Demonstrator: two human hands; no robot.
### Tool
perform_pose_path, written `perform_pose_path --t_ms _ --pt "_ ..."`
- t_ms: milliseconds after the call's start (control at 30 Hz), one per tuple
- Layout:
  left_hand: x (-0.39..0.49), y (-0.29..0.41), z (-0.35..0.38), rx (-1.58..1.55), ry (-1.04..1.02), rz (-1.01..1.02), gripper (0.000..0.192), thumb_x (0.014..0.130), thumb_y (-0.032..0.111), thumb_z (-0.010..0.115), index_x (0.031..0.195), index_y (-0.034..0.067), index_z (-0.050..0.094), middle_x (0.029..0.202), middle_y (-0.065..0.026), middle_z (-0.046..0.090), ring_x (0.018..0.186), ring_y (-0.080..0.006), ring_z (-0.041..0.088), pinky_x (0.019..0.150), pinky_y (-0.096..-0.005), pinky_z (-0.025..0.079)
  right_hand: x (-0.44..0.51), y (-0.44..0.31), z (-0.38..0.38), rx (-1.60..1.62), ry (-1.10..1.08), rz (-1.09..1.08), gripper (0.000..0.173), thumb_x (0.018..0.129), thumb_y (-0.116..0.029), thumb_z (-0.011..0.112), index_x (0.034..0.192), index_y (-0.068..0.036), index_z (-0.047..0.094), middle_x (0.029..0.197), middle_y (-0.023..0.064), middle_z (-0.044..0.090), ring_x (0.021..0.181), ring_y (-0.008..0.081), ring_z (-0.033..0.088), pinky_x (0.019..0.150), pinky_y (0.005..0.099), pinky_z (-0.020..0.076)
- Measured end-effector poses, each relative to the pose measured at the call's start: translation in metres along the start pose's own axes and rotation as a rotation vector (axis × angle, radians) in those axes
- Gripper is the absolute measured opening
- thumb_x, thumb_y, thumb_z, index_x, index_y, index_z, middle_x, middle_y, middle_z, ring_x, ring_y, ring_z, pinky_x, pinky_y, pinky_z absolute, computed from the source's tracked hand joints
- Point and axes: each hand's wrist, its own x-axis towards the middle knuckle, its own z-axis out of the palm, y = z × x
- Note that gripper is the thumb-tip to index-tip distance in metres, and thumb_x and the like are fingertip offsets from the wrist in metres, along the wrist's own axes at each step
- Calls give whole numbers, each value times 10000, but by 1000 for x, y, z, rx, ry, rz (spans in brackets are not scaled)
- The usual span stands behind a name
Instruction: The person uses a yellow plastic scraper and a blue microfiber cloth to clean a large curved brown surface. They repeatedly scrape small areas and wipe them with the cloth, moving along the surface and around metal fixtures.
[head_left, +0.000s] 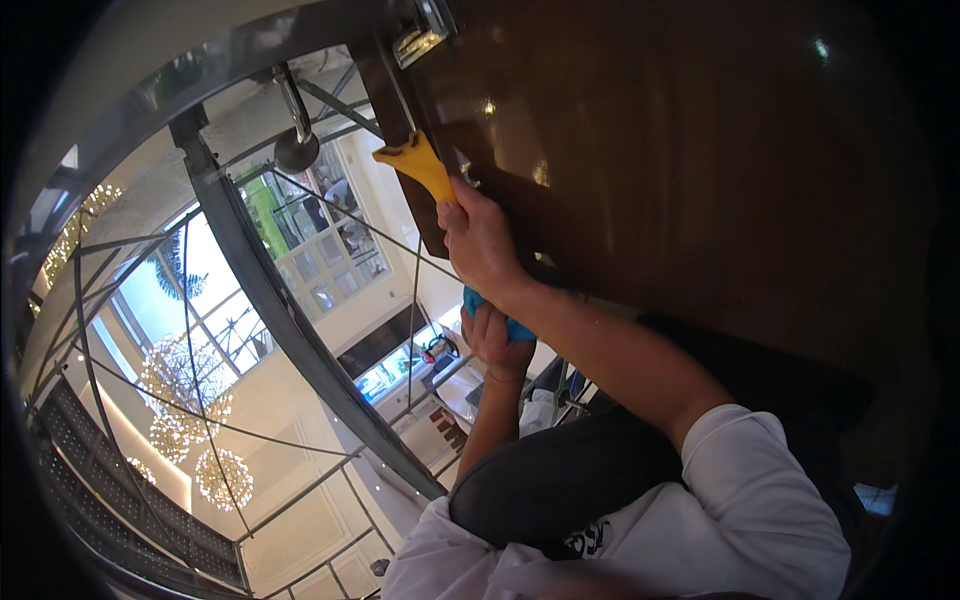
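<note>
My right hand (484, 244) grips the handle of a yellow, fork-headed plastic tool (416, 165), possibly a squeegee. The tool's head lies at the edge of a glossy dark brown panel (675, 187); whether it touches the panel is unclear. Below that hand, my left hand (495, 341) is closed around a blue cloth (517, 328), partly hidden by my right wrist. A thin pale line runs up from the tool's head towards a shiny metal fitting (421, 46) on the panel.
A dark metal beam (277, 315) crosses the view on the left, with thin scaffold tubes (315, 484) around it. A rounded metal fitting (297, 150) hangs near the upper frame. Beyond are tall windows (214, 292) and lit globe chandeliers (223, 480). My bent knee (555, 472) is below.
</note>
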Motion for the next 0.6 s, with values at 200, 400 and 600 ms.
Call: perform_pose_path --t_ms 200,400,600 --pt "12 -13 -5 -48 122 76 371 643 252 758 854 13 568 826 -144 628 793 -318 619 817 -473 428 -1 -10 0 -115 22 -10 115 901 -95 467 952 -9 523 651 20 481 557 89 427 526 237 388" --pt "-2 -47 48 -211 171 -61 451 719 234 686 1081 11 536 1030 -176 556 971 -325 539 830 -457 405 14 -15 0 -129 77 -60 149 864 -87 497 976 5 533 783 190 553 757 335 517 651 362 435" --pt "-50 -63 93 -477 207 -302 473 725 223 679 1116 22 503 1078 -169 531 1006 -322 516 852 -455 390 14 -16 3 -144 85 -65 136 876 -69 465 972 6 526 640 80 501 582 157 458 587 281 407"
